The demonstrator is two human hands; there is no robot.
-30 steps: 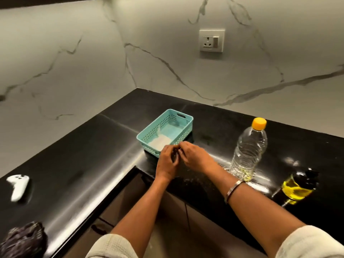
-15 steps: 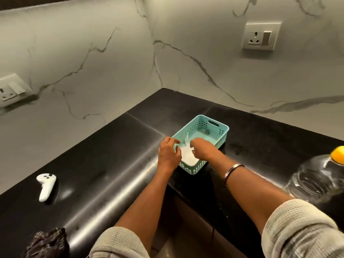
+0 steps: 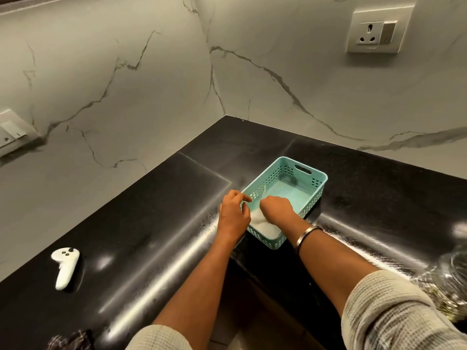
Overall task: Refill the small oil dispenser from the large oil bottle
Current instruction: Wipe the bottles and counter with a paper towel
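Only the clear base of the large oil bottle (image 3: 453,274) shows, at the right edge, with a little yellowish oil low in it. The small oil dispenser is out of view. Both hands are at a teal plastic basket (image 3: 313,181) on the black counter. My left hand (image 3: 233,213) holds the basket's near left rim with curled fingers. My right hand (image 3: 275,207) reaches down inside the basket, its fingers curled into a crumpled white thing (image 3: 261,224). I cannot tell whether that thing is paper or cloth. My fingertips are hidden.
A white game controller (image 3: 65,266) lies on the counter (image 3: 151,236) at the left. A dark cloth (image 3: 70,341) sits at the bottom left edge. Marble walls meet in a corner behind the basket, with a socket (image 3: 379,30) at the upper right and another (image 3: 12,132) at the left.
The view has swung left and closer, so the bottle slid to the right edge and the dispenser left the frame. My hands went from the basket's front to its rim and inside.
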